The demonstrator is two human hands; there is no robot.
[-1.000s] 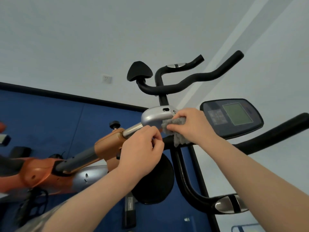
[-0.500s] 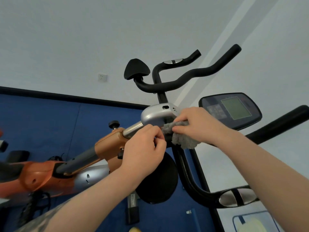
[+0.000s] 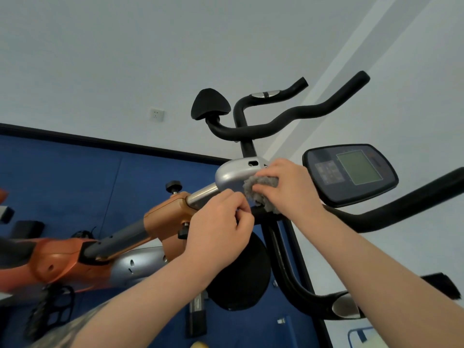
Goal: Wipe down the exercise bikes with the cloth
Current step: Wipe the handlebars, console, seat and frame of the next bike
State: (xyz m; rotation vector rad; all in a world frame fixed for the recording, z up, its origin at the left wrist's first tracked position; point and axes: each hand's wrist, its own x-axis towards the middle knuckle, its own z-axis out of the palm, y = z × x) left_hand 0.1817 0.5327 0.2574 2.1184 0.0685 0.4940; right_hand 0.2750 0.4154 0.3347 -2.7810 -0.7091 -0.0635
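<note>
Right hand (image 3: pixel 288 189) pressing grey cloth (image 3: pixel 258 190) on bike's silver housing (image 3: pixel 233 175)

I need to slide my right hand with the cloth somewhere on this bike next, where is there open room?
Free: the long black handlebar above the silver cover, and the bar stretch under the console. Crowded: the silver cover's junction, where the right hand holds the cloth and the left hand sits right beside it.
</note>
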